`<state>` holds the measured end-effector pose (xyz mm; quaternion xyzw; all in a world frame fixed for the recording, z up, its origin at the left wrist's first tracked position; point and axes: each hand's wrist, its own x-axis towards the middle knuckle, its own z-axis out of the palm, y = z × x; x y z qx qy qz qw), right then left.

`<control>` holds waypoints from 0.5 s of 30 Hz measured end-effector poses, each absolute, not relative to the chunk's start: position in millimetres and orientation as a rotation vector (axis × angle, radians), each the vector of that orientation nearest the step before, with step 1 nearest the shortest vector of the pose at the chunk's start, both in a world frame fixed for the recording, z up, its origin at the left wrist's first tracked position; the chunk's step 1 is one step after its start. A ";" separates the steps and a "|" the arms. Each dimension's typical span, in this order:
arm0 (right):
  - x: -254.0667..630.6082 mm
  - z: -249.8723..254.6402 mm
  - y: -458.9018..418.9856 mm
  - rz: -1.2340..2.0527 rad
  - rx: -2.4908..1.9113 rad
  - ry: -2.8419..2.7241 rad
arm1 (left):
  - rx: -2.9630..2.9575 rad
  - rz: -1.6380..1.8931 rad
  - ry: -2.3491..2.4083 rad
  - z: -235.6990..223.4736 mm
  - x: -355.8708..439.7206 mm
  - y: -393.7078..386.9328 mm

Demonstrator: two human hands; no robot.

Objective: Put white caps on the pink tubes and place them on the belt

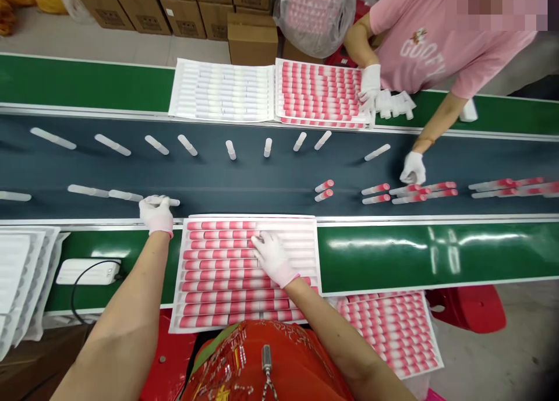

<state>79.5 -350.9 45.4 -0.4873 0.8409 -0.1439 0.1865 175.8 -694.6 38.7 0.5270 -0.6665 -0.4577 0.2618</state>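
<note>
My left hand (157, 213), in a white glove, is closed around a white tube (174, 202) at the near side of the dark conveyor belt. Two more white tubes (126, 195) lie in line to its left. Over a white tray (301, 226) in front of me, my gloved right hand (275, 258) has its fingers bent at the end of a pink-and-white tube (244, 244). Rows of such tubes fill the tray's left and near parts; slots at the upper right hold none. The fingers partly hide what they touch.
Across the dark belt (209, 177), a co-worker's gloved hand (413, 168) reaches toward pink-capped tubes (375, 189). Two filled trays (225, 92) lie on the far green ledge. A white power bank (87, 272) with a cable and stacked trays (17, 273) are at left.
</note>
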 end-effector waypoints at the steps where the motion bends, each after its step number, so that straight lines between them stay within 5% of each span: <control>1: 85.9 43.0 -356.7 -0.352 -1.404 2.346 | 1.404 -1.250 -1.769 45.0 177.4 -688.2; 11: 59.3 54.4 -355.5 -0.357 -1.460 2.192 | 0.919 -1.875 -1.879 134.5 168.1 -537.8; 15: 38.7 85.1 -340.2 -1.013 -0.923 2.205 | 0.797 -2.160 -1.908 151.6 164.1 -500.6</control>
